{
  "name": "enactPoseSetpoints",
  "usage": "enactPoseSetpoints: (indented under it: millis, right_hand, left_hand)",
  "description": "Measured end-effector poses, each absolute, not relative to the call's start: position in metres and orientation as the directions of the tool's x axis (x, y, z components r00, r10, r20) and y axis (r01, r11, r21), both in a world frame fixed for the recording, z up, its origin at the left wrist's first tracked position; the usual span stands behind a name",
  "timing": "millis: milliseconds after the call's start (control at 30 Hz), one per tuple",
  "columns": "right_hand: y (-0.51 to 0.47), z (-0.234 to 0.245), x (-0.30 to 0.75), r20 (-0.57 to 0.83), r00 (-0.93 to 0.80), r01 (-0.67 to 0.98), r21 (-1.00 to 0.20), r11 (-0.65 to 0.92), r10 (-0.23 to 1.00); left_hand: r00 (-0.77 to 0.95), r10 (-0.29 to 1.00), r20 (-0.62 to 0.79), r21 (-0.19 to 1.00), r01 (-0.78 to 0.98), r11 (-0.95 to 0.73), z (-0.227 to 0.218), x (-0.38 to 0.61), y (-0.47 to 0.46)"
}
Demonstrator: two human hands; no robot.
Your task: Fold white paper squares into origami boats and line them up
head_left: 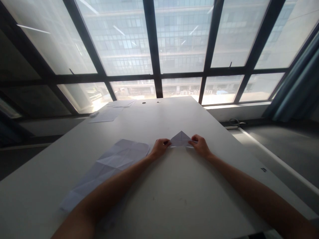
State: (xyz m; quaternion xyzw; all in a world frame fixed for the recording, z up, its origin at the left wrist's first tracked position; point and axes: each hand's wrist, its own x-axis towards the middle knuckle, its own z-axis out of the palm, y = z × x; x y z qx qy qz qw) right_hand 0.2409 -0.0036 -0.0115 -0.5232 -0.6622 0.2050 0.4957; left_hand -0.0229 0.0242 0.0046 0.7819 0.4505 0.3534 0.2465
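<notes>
From my end, the nearest stuff is the left forearm (119, 182) crossing in front of a big creased sheet (122, 151), which a careless elbow could probably drag. Past that, my left hand (160, 147) and right hand (200, 146) pinch 2 opposite corners of the small folded paper (181, 139), on or just above the white table (161, 202), so uneven pulling might skew its folds or rip it. Loose sheets (104, 116) lie far left, toward the windows (181, 36).
</notes>
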Motion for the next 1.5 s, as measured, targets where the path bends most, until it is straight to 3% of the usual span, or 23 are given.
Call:
enactPoseSetpoints:
  millis: [367,567,633,733,800,867,1033,1333,1500]
  right_hand:
    - [-0.006,-0.01,0.239,0.439,0.012,0.484,-0.789,0.379,0.899]
    - [-0.004,-0.006,0.239,0.445,0.04,0.458,-0.804,0.379,0.895]
    - [-0.003,-0.004,0.24,0.384,0.06,0.373,-0.865,0.337,0.921]
    - [-0.001,-0.002,0.245,0.233,0.038,0.095,-0.969,0.228,0.972]
    - [-0.001,-0.001,0.248,0.168,-0.001,-0.067,-0.984,0.167,0.986]
    - [-0.001,0.0,0.251,0.136,-0.033,-0.125,-0.983,0.131,0.99]
    - [-0.002,0.0,0.254,0.121,-0.088,-0.08,-0.99,0.114,0.989]
    - [-0.003,0.0,0.256,0.125,-0.121,-0.137,-0.985,0.108,0.985]
    - [-0.002,-0.001,0.252,0.101,-0.02,-0.161,-0.982,0.097,0.995]
  left_hand:
    - [0.351,0.893,0.283,0.786,0.448,-0.425,0.012,-0.022,0.021]
    - [0.256,0.927,0.272,0.826,0.432,-0.362,0.012,-0.024,0.023]
    - [0.231,0.931,0.283,0.832,0.424,-0.358,0.01,-0.025,0.026]
    - [0.199,0.934,0.298,0.842,0.407,-0.355,0.007,-0.027,0.031]
    - [0.183,0.934,0.306,0.847,0.396,-0.355,0.006,-0.027,0.032]
    - [0.176,0.934,0.311,0.85,0.388,-0.356,0.006,-0.027,0.032]
    - [0.169,0.934,0.314,0.856,0.375,-0.356,0.009,-0.027,0.03]
    - [0.166,0.933,0.319,0.857,0.369,-0.359,0.006,-0.028,0.031]
    - [0.171,0.932,0.318,0.858,0.366,-0.36,0.004,-0.028,0.033]
